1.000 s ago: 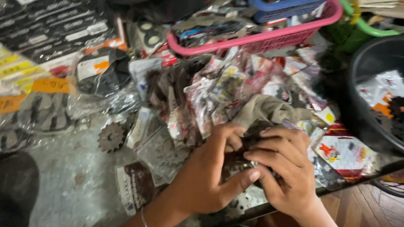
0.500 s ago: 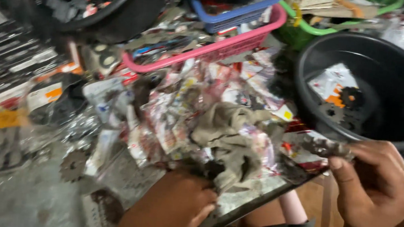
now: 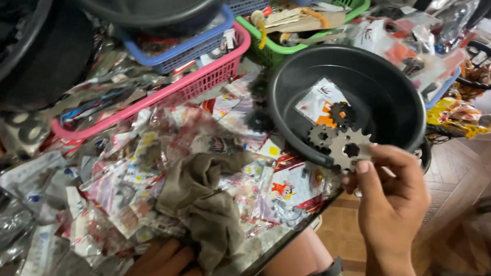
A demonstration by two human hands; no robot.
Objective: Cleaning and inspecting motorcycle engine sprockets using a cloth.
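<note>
Wooden floor shows on the right, and a crowded table (image 3: 284, 247) fills the rest of the view. The right hand (image 3: 394, 197) is raised over the table's edge and pinches a small grey metal gear (image 3: 349, 149) with pointy teeth between thumb and fingers. The gear sits right at the near rim of a big black bowl (image 3: 398, 91). Inside the bowl lie two more dark gears, one (image 3: 321, 135) just beside the held gear and one (image 3: 342, 112) a little farther in, on top of a flat plastic packet (image 3: 319, 100).

Next to the bowl, on the table, lies a heap of shiny plastic packets (image 3: 293, 193) with red and white printing. A crumpled brown-grey rag (image 3: 206, 201) rests on the heap. The left hand (image 3: 163, 265) is low at the bottom edge, fingers curled on the packets and touching the end of the rag; whether it grips anything I cannot tell.

Behind the heap stand a pink basket (image 3: 162, 95), a blue basket (image 3: 197, 48) and a green basket (image 3: 298, 44), all packed with bits. Another black bowl (image 3: 143, 1) sits on the blue basket.
</note>
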